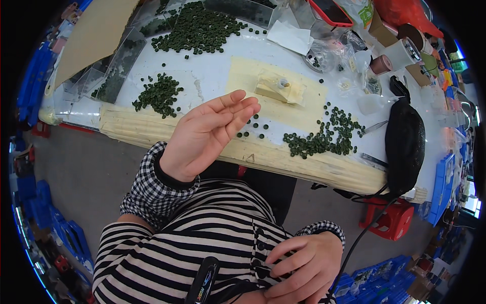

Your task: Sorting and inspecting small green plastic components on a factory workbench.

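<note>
My left hand is raised over the front edge of the table, palm turned inward. Its fingers are stretched out and the thumb lies across towards them; nothing shows in it. Several loose dark green round pieces lie just right of its fingertips. A small pile of the same pieces sits to its left, and another pile to its right. Beyond the fingertips stands a cream-taped block with a small greyish tip on top. Low down, my right hand rests on the striped shirt with fingers apart.
A large heap of green pieces lies at the back, beside clear trays and cardboard. At right are tweezers, a black pouch with a cable, a thread spool and a red-cased phone. A red stool stands below.
</note>
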The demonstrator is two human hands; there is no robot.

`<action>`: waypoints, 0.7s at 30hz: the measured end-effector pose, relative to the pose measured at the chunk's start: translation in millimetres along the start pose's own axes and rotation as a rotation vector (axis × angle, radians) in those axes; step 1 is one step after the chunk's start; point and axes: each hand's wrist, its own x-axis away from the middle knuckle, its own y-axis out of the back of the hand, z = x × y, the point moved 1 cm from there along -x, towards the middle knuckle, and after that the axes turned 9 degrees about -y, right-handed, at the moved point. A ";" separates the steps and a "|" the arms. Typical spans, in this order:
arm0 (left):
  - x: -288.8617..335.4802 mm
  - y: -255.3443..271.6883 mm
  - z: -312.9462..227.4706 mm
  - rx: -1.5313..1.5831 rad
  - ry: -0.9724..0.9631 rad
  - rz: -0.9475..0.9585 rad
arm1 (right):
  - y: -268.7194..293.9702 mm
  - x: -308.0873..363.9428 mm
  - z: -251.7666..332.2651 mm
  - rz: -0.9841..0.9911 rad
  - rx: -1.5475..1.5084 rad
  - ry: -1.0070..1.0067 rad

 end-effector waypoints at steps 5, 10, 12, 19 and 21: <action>1.5 -8.6 2.4 0.020 0.030 -0.119 | 4.2 9.9 -2.4 0.154 -0.117 0.047; -1.4 18.5 10.3 0.178 0.157 0.277 | 15.6 19.3 -23.3 -0.010 -0.221 0.021; 0.7 17.4 11.7 0.140 0.166 0.259 | 26.1 31.2 -30.0 -0.424 0.154 -0.367; 6.9 -5.6 13.1 -0.152 0.095 0.095 | 27.0 31.9 -82.1 -0.847 1.257 -0.747; 6.5 -3.1 15.7 -0.169 0.081 0.130 | 28.3 28.3 -87.8 -0.803 1.315 -0.742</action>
